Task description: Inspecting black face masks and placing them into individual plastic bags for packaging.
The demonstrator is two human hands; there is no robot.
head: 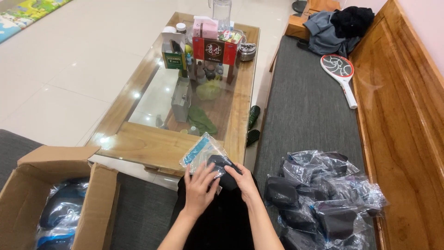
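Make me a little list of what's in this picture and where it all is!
left hand: on a clear bag with a dark item going in or out
right hand: gripping the same dark item
bagged pile: on the grey cushion, right of the hands
box: open, at left, more bagged items inside
table: glass top, ahead, crowded with bottles and boxes
racket swatter: on the cushion, far end
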